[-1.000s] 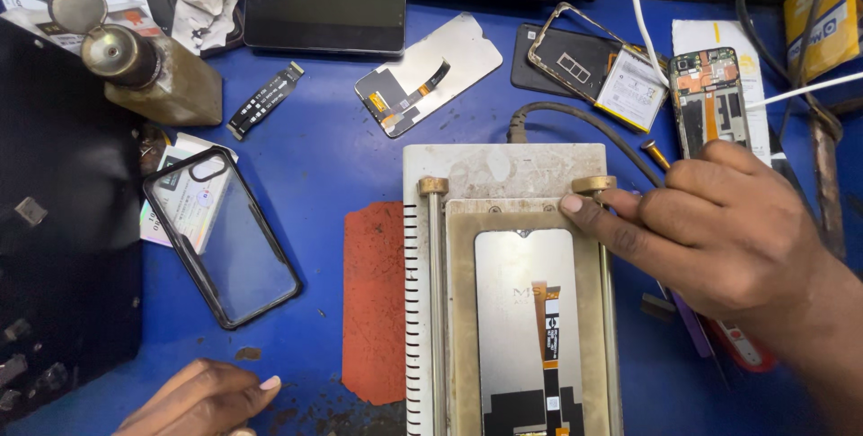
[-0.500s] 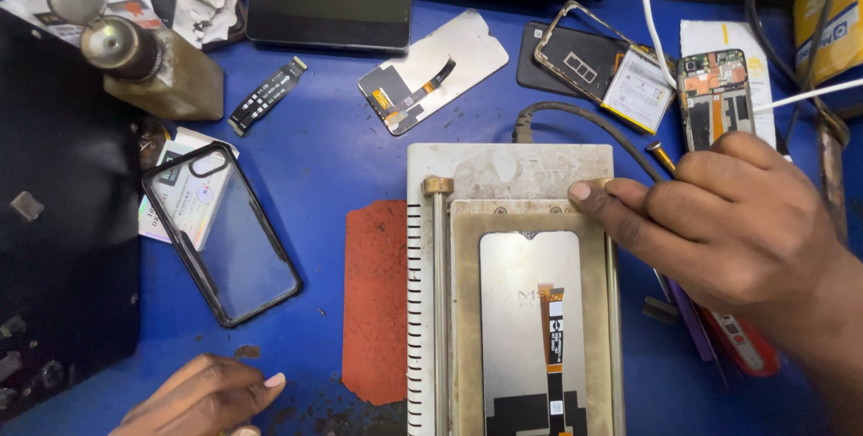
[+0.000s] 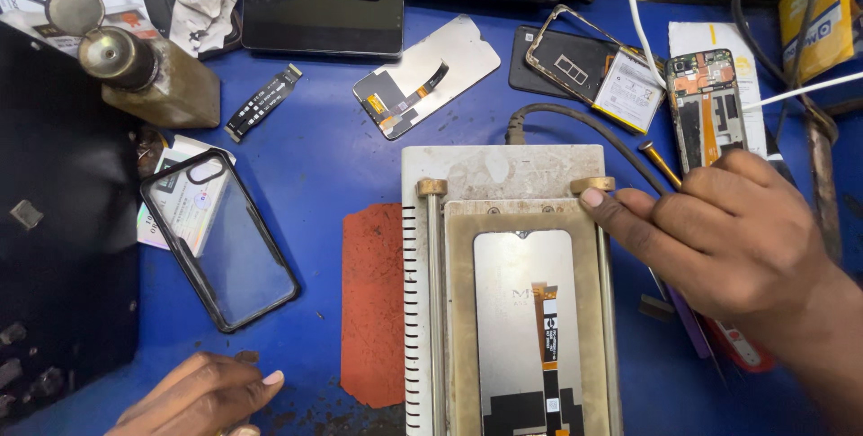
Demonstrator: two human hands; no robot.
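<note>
Right hand [image 3: 728, 238] comes in from the right, fingers [image 3: 620, 211] curled loosely with nothing gripped that I can see, the index tip touching the brass knob [image 3: 592, 186] at the top right corner of the separator plate [image 3: 503, 171]. The screen [image 3: 526, 310] lies face down just left of and below that fingertip, flex cable [image 3: 548, 337] up, long axis running straight away from the person, sitting between the two rails. So the right hand is way nearer to it. Left hand [image 3: 202, 395] rests at the bottom edge on the blue surface [image 3: 333, 148], fingers relaxed and empty, well apart from the plate, with a red pad [image 3: 373, 301] in between. A clear phone case [image 3: 220, 238] lies further left, an opened phone [image 3: 706, 108] up behind the right hand
</note>
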